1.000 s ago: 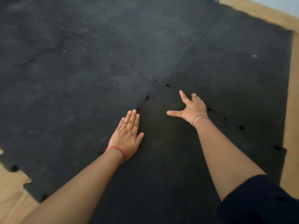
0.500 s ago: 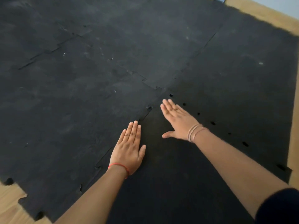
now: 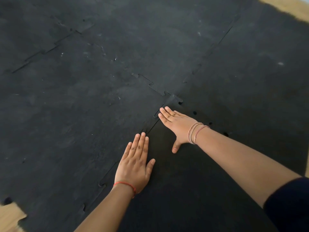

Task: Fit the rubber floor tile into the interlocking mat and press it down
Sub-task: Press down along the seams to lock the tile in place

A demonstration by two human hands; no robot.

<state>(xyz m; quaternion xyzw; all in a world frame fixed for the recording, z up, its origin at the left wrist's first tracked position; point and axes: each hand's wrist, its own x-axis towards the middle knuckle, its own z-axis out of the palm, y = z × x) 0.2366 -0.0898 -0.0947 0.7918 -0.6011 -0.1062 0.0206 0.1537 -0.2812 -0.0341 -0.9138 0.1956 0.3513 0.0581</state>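
Pressing a black rubber floor tile (image 3: 192,190) into the dark interlocking mat (image 3: 83,106), along its left seam.

Small holes are still showing along the right seam, so those tabs may be sitting proud and could spring up under one-sided pressure. The left hand (image 3: 135,166) and right hand (image 3: 177,124) are lying flat and open on the tile, gripping nothing.

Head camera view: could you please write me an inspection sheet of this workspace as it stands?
Surface: wooden floor bare at the near-left and far-right corners.
Job's things: rubber tile lies in the interlocking mat; small gaps show along its right seam.
Clutter: pale specks on the mat.
Grippers: left hand flat by the left seam; right hand flat, fingers near the tile's far corner.
Cables: nothing seen.
Surroundings: nothing seen beyond the floor.
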